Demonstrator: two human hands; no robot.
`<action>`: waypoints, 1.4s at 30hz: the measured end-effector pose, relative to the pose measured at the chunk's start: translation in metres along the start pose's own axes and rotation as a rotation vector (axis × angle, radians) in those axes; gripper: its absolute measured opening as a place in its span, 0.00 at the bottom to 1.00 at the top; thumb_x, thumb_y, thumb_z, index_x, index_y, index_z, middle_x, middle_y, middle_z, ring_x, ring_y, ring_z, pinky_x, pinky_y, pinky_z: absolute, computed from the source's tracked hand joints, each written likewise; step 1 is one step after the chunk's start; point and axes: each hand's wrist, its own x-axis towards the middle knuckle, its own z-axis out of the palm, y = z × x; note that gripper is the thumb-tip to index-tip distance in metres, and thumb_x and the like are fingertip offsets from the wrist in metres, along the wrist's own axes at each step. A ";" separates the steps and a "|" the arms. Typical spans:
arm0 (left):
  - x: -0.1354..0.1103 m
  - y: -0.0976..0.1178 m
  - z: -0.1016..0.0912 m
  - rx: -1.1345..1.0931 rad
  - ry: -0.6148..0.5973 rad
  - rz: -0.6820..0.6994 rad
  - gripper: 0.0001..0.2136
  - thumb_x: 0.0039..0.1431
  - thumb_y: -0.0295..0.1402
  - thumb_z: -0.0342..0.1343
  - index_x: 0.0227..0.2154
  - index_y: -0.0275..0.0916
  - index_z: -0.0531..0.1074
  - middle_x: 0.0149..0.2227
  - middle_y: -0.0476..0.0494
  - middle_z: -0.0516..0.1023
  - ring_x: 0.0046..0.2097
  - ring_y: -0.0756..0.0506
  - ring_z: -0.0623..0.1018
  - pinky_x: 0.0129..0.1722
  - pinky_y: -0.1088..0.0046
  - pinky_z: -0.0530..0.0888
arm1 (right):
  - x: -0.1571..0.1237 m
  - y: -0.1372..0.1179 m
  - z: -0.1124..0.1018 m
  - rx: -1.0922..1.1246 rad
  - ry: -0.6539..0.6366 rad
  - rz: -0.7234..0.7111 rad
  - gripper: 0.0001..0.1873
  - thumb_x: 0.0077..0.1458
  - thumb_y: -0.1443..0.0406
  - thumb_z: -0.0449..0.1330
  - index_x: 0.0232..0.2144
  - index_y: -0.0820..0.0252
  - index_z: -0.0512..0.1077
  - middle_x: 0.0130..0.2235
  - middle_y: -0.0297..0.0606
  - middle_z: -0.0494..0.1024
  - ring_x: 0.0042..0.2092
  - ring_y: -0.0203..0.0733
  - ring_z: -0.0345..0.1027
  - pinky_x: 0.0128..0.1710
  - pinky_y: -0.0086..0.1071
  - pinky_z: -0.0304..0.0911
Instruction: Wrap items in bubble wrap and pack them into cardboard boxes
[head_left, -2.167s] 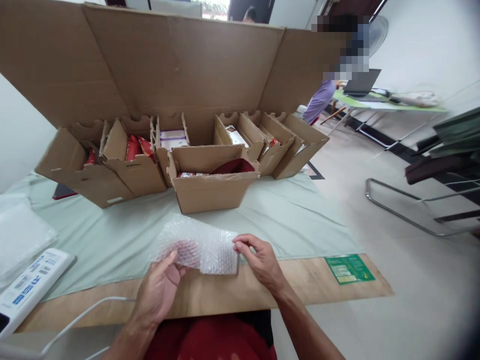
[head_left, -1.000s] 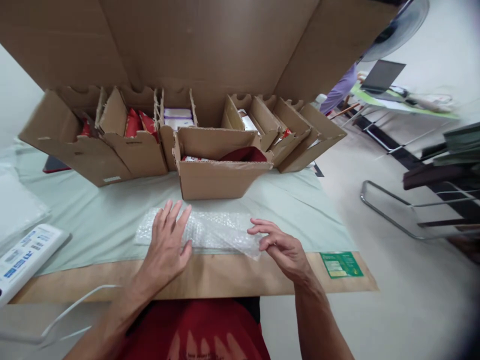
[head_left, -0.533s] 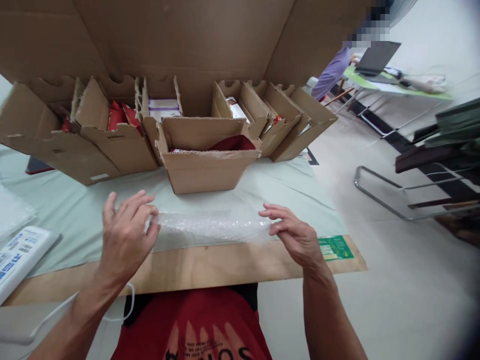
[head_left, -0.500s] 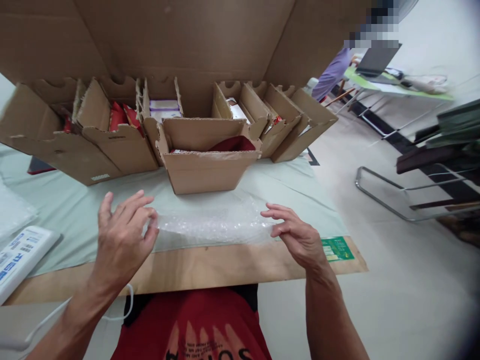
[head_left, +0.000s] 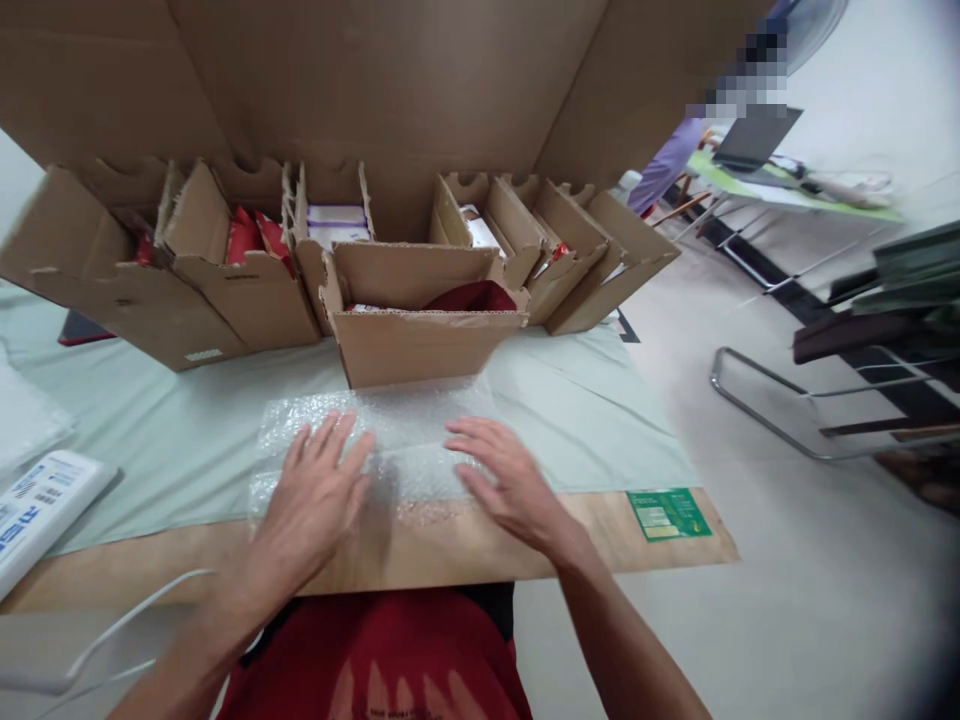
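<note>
A clear sheet of bubble wrap (head_left: 420, 470) lies spread on the pale green cloth (head_left: 577, 420), its near edge reaching over the wooden table edge. My left hand (head_left: 319, 490) is over the sheet's left part, fingers stretched out and apart. Over its right part, my right hand (head_left: 506, 480) also has its fingers extended, with nothing held. Whether either palm presses on the wrap I cannot tell. Just beyond the wrap stands a small cardboard box (head_left: 431, 345) with something dark red inside.
Several cardboard bins (head_left: 247, 290) line the back, holding red packets (head_left: 251, 240) and white-purple boxes (head_left: 337, 225). At left lies a white device (head_left: 52, 510) with a cable. A green card (head_left: 669, 514) sits by the right corner. Another person's purple sleeve (head_left: 667, 165) shows behind.
Both hands have let go of the bubble wrap's ends and moved inward over it, fingers opening. The sheet, earlier stretched between them, now lies flat.
</note>
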 end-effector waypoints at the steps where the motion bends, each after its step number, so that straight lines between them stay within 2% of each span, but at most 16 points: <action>1: 0.004 0.003 0.011 0.038 -0.050 0.018 0.19 0.65 0.35 0.52 0.56 0.41 0.74 0.66 0.30 0.68 0.68 0.27 0.64 0.66 0.38 0.56 | 0.014 -0.001 0.014 -0.086 -0.068 -0.025 0.16 0.65 0.63 0.59 0.54 0.52 0.74 0.61 0.44 0.75 0.65 0.53 0.64 0.62 0.54 0.61; 4: 0.002 0.001 0.031 0.180 -0.212 0.061 0.23 0.64 0.34 0.54 0.62 0.39 0.69 0.69 0.30 0.63 0.70 0.28 0.61 0.66 0.38 0.58 | 0.034 0.007 0.045 -0.338 -0.207 0.007 0.23 0.64 0.62 0.61 0.60 0.60 0.71 0.66 0.53 0.68 0.68 0.60 0.58 0.59 0.56 0.62; 8: -0.012 -0.010 0.030 0.243 -0.313 0.128 0.27 0.63 0.39 0.57 0.65 0.42 0.65 0.71 0.33 0.60 0.71 0.30 0.59 0.67 0.41 0.58 | 0.004 0.018 0.049 -0.471 -0.270 0.075 0.25 0.65 0.63 0.60 0.62 0.61 0.68 0.68 0.53 0.65 0.68 0.60 0.58 0.59 0.53 0.63; 12: -0.011 -0.010 0.024 0.235 -0.308 0.162 0.25 0.66 0.42 0.54 0.64 0.42 0.65 0.71 0.34 0.59 0.72 0.32 0.58 0.69 0.42 0.55 | -0.019 0.005 0.042 -0.490 -0.243 0.157 0.26 0.66 0.61 0.58 0.63 0.61 0.67 0.68 0.54 0.64 0.68 0.62 0.57 0.59 0.54 0.62; 14: -0.005 -0.007 0.027 0.255 -0.288 0.145 0.25 0.68 0.42 0.51 0.65 0.41 0.65 0.71 0.33 0.59 0.72 0.32 0.58 0.68 0.42 0.56 | -0.010 -0.002 0.048 -0.496 -0.202 0.162 0.26 0.67 0.60 0.57 0.65 0.61 0.66 0.69 0.54 0.62 0.69 0.61 0.54 0.60 0.53 0.61; 16: 0.001 -0.005 0.032 0.289 -0.280 0.114 0.25 0.68 0.42 0.50 0.65 0.40 0.64 0.71 0.32 0.59 0.72 0.31 0.58 0.68 0.41 0.56 | 0.007 -0.003 0.059 -0.487 -0.210 0.088 0.28 0.67 0.58 0.57 0.66 0.60 0.64 0.71 0.51 0.60 0.71 0.59 0.51 0.62 0.53 0.58; 20: -0.003 -0.015 0.033 0.382 -0.265 -0.027 0.27 0.68 0.44 0.49 0.66 0.39 0.63 0.71 0.30 0.59 0.71 0.26 0.58 0.66 0.37 0.56 | 0.018 0.019 0.071 -0.470 -0.277 -0.031 0.30 0.67 0.53 0.57 0.67 0.56 0.63 0.71 0.46 0.59 0.71 0.57 0.50 0.66 0.51 0.54; 22: -0.012 -0.025 0.027 0.424 -0.241 -0.134 0.28 0.69 0.45 0.48 0.67 0.39 0.61 0.71 0.27 0.57 0.72 0.24 0.55 0.66 0.36 0.55 | 0.003 0.039 0.061 -0.512 -0.239 0.035 0.30 0.67 0.53 0.56 0.67 0.55 0.62 0.72 0.46 0.59 0.71 0.57 0.50 0.66 0.53 0.52; 25: -0.025 -0.038 0.014 0.440 -0.210 -0.258 0.30 0.70 0.47 0.44 0.68 0.35 0.58 0.72 0.23 0.54 0.73 0.22 0.51 0.65 0.34 0.53 | -0.035 0.068 0.031 -0.617 -0.113 0.215 0.28 0.69 0.55 0.53 0.67 0.58 0.63 0.70 0.49 0.62 0.70 0.60 0.53 0.64 0.55 0.54; 27: -0.029 -0.040 0.008 0.423 -0.167 -0.298 0.30 0.70 0.47 0.41 0.68 0.32 0.58 0.72 0.20 0.52 0.73 0.22 0.49 0.65 0.33 0.52 | -0.056 0.074 0.013 -0.682 -0.003 0.323 0.26 0.70 0.57 0.50 0.64 0.62 0.66 0.68 0.54 0.64 0.69 0.62 0.54 0.62 0.55 0.56; 29: -0.028 -0.036 0.007 0.398 -0.104 -0.287 0.30 0.71 0.45 0.39 0.68 0.31 0.58 0.73 0.21 0.49 0.74 0.24 0.47 0.67 0.35 0.49 | -0.065 0.068 0.008 -0.710 0.088 0.366 0.25 0.70 0.58 0.49 0.63 0.65 0.67 0.68 0.57 0.64 0.70 0.62 0.54 0.62 0.55 0.56; 31: -0.024 -0.029 0.009 0.364 -0.088 -0.202 0.29 0.70 0.44 0.40 0.67 0.33 0.59 0.74 0.25 0.49 0.74 0.27 0.47 0.69 0.38 0.48 | -0.060 0.052 0.017 -0.677 0.097 0.321 0.25 0.71 0.59 0.48 0.64 0.64 0.65 0.69 0.56 0.62 0.70 0.59 0.53 0.63 0.53 0.55; 34: -0.019 -0.021 0.018 0.317 -0.206 -0.022 0.26 0.69 0.43 0.45 0.66 0.40 0.63 0.72 0.32 0.57 0.73 0.30 0.53 0.69 0.41 0.49 | -0.043 0.034 0.038 -0.560 -0.080 0.128 0.25 0.70 0.58 0.50 0.65 0.57 0.65 0.70 0.47 0.62 0.70 0.54 0.55 0.64 0.49 0.55; 36: -0.022 -0.024 0.020 0.320 -0.262 0.004 0.26 0.68 0.43 0.46 0.65 0.42 0.64 0.70 0.33 0.61 0.72 0.28 0.57 0.68 0.39 0.50 | -0.040 0.035 0.042 -0.526 -0.164 0.073 0.23 0.69 0.58 0.52 0.64 0.54 0.66 0.69 0.44 0.65 0.69 0.53 0.57 0.64 0.50 0.55; 39: -0.035 -0.038 0.010 0.361 -0.209 -0.060 0.27 0.68 0.46 0.45 0.64 0.37 0.64 0.70 0.27 0.60 0.71 0.25 0.57 0.67 0.37 0.53 | -0.062 0.050 0.020 -0.573 -0.038 0.164 0.21 0.69 0.60 0.52 0.60 0.58 0.70 0.64 0.48 0.71 0.66 0.56 0.61 0.61 0.53 0.58; 42: -0.051 -0.047 -0.005 0.332 -0.201 0.032 0.29 0.67 0.49 0.45 0.64 0.36 0.65 0.70 0.26 0.58 0.73 0.26 0.54 0.67 0.40 0.55 | -0.096 0.060 -0.011 -0.567 0.047 0.158 0.20 0.67 0.65 0.53 0.59 0.60 0.71 0.60 0.49 0.75 0.64 0.55 0.65 0.58 0.50 0.62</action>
